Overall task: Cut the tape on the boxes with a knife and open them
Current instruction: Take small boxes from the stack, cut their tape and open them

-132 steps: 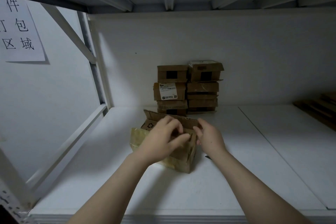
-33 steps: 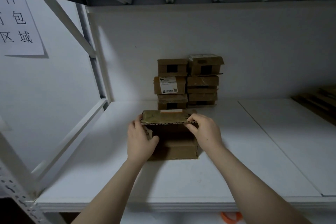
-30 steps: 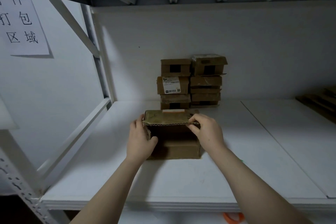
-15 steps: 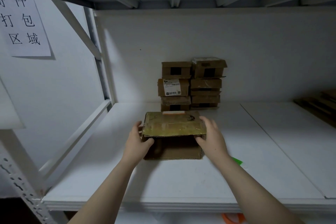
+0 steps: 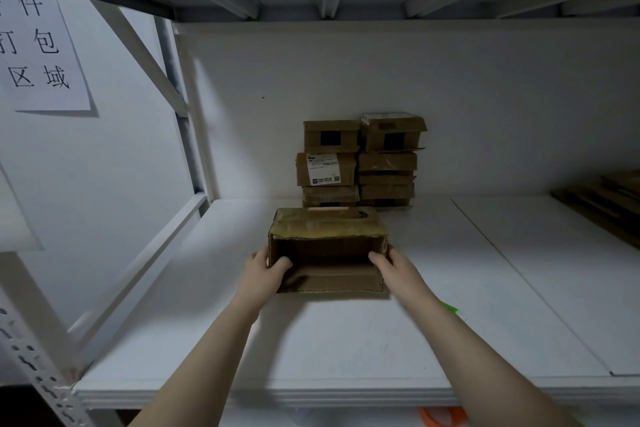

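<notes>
1. A white paper sign (image 5: 41,45) hangs on the left wall. It carries large black Chinese characters in 3 rows: 件 at the top, 打包 in the middle, 区域 at the bottom. Its left edge is cut off by the frame.
2. A stack of boxes (image 5: 386,163) stands in 2 columns against the back wall. The middle box of the left column bears a white shipping label (image 5: 323,169) with small print and a square code, too small to read. The 2 top boxes each show a black patch on the front.
3. The open box (image 5: 329,229) sits on the white shelf board (image 5: 346,350), just in front of the stack, with its open side towards the person and a dark inside. Its upper face is covered in yellowish, wrinkled tape. No writing on it can be read.
4. The left hand (image 5: 265,274) grips the box's left wall, with the thumb hooked inside the opening and the fingers outside. The forearm reaches in from the lower left.
5. The right hand (image 5: 398,269) grips the right wall the same way, thumb inside and fingers outside.
6. A small green object (image 5: 450,307) lies on the board beside the right forearm, mostly hidden, and I cannot tell what it is.
7. Flat cardboard (image 5: 602,204) lies at the far right. An orange object (image 5: 440,418) shows below the shelf edge.
</notes>
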